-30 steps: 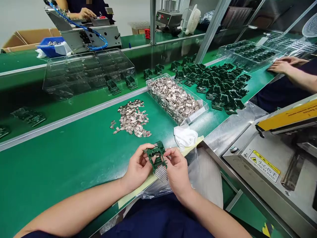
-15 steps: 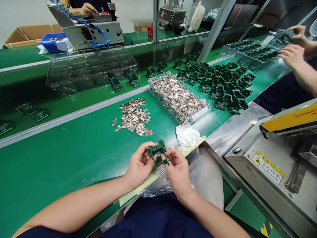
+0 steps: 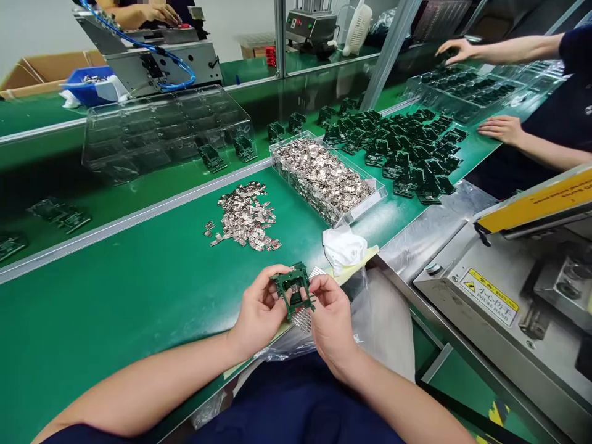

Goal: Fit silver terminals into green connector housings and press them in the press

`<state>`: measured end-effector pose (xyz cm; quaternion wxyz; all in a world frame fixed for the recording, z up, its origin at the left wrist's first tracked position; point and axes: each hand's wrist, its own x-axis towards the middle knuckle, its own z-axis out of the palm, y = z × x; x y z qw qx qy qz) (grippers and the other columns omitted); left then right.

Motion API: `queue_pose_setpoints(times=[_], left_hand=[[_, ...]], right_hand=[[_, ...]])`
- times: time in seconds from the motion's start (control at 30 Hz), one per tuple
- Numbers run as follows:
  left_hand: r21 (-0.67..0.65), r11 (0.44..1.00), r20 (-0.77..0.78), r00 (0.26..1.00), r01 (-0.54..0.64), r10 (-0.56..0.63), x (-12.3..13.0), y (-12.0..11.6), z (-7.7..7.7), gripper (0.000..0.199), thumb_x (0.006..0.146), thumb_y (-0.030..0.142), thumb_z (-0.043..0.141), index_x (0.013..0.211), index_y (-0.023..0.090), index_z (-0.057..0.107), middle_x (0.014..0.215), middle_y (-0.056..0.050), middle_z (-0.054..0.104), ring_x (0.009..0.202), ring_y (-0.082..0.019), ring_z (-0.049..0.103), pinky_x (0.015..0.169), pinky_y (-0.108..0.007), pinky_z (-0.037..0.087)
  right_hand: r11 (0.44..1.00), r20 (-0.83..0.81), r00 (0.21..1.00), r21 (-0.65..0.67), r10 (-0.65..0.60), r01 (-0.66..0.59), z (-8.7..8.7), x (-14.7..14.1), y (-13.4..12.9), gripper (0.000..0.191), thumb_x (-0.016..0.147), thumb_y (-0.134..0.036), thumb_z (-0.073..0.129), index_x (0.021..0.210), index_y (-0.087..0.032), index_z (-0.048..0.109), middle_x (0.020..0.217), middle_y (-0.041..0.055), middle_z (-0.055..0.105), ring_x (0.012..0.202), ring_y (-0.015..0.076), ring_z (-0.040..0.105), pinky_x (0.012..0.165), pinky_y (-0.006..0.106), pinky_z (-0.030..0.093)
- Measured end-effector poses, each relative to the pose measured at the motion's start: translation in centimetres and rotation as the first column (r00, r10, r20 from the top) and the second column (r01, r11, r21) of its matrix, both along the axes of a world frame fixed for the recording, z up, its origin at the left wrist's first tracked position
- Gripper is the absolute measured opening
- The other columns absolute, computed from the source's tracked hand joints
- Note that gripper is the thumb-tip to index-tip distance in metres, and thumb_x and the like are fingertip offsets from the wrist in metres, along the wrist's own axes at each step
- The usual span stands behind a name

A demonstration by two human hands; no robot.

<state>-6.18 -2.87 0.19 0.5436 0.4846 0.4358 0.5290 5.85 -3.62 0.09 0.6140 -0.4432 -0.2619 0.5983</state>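
Note:
A dark green plastic frame is held between both hands over the table's near edge. My left hand grips its left side, with fingers closed on it. My right hand is closed on its right side. A ribbed, silvery strip shows below the frame beside my right hand; how it is held is partly hidden. Beyond my hands lies a loose pile of small metal pieces. A clear box full of similar pieces stands behind and to the right.
Many green frames lie heaped at the back right. A white cloth is near my right hand. A steel machine stands right. Another person's hands are near clear trays.
The view has shifted slightly. My hands still hold the frame, almost unmoved. The co-worker at the right has one arm stretched over the trays and the other hand down at the table.

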Motion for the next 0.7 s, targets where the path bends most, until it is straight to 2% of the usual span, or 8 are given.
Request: queue_pose_setpoints(times=[0.17,0.27,0.37,0.43,0.5,0.57,0.63,0.7], left_hand=[[-0.003,1.000,0.003,1.000,0.028,-0.028,1.1,-0.5,0.3,0.027,0.082,0.025,0.069,0.106,0.022,0.059,0.095,-0.003,0.066,0.081,-0.013,0.065,0.078,-0.027,0.058],[0.000,0.998,-0.021,0.998,0.062,-0.062,2.0,-0.5,0.5,0.027,0.082,0.026,0.069,0.106,0.022,0.058,0.098,-0.003,0.065,0.084,-0.013,0.065,0.079,-0.027,0.058],[-0.007,0.997,-0.013,0.997,0.078,-0.079,3.1,0.2,0.5,0.031,0.081,0.028,0.070,0.107,0.021,0.056,0.097,-0.003,0.063,0.084,-0.014,0.064,0.074,-0.026,0.058],[-0.031,0.998,0.038,0.998,0.051,-0.050,4.0,1.2,0.1,0.036,0.081,0.032,0.070,0.110,0.022,0.051,0.095,-0.002,0.062,0.081,-0.014,0.064,0.066,-0.024,0.057],[-0.015,1.000,0.046,0.999,0.009,-0.008,4.8,2.2,-0.7,0.039,0.081,0.032,0.069,0.112,0.022,0.049,0.094,-0.002,0.062,0.080,-0.014,0.063,0.064,-0.022,0.055],[0.054,0.999,-0.027,1.000,-0.002,0.004,5.5,3.0,-1.6,0.038,0.082,0.029,0.068,0.115,0.021,0.050,0.095,-0.002,0.062,0.081,-0.013,0.062,0.068,-0.022,0.053],[0.110,0.994,-0.109,0.994,0.012,0.000,6.0,3.4,-2.4,0.037,0.083,0.026,0.067,0.116,0.020,0.052,0.095,-0.003,0.062,0.082,-0.012,0.060,0.072,-0.022,0.051],[0.112,0.994,-0.115,0.993,0.000,0.013,6.2,3.4,-2.9,0.037,0.082,0.028,0.068,0.115,0.020,0.053,0.096,-0.003,0.063,0.083,-0.013,0.061,0.075,-0.023,0.052]], right_hand=[[1.000,0.000,1.000,0.006,-0.023,0.023,0.5,0.8,-0.7,0.026,0.067,-0.021,0.079,0.068,-0.020,0.053,0.064,-0.0058,0.051,0.056,0.0090,0.047,0.053,0.020,0.041],[0.999,0.087,0.996,0.053,-0.011,0.006,0.2,2.5,-1.1,0.024,0.072,-0.026,0.078,0.074,-0.020,0.055,0.069,-0.0042,0.053,0.061,0.0109,0.050,0.059,0.022,0.045],[0.991,0.273,0.957,0.117,-0.101,0.071,-1.2,5.1,-1.8,0.020,0.079,-0.032,0.074,0.087,-0.021,0.060,0.084,0.0006,0.061,0.077,0.0147,0.057,0.071,0.026,0.048],[0.985,0.370,0.913,0.099,-0.169,0.142,-2.7,6.9,-2.3,0.021,0.084,-0.038,0.069,0.091,-0.020,0.062,0.088,0.0024,0.063,0.079,0.0155,0.057,0.072,0.027,0.049],[0.991,0.415,0.901,0.005,-0.125,0.135,-4.4,8.1,-2.7,0.028,0.084,-0.046,0.067,0.086,-0.019,0.063,0.081,0.0029,0.063,0.071,0.0152,0.055,0.063,0.026,0.047],[0.996,0.413,0.911,-0.086,0.000,0.039,-5.6,8.4,-2.7,0.036,0.083,-0.053,0.065,0.082,-0.017,0.066,0.073,0.0032,0.063,0.063,0.0148,0.054,0.058,0.026,0.045],[0.994,0.397,0.914,-0.097,0.087,-0.053,-6.1,8.0,-2.3,0.041,0.082,-0.057,0.063,0.081,-0.016,0.067,0.069,0.0035,0.065,0.061,0.0151,0.055,0.058,0.027,0.045],[0.995,0.387,0.918,-0.060,0.092,-0.074,-6.1,7.2,-1.6,0.042,0.080,-0.058,0.065,0.075,-0.017,0.066,0.065,0.0025,0.064,0.059,0.0149,0.054,0.059,0.028,0.045]])
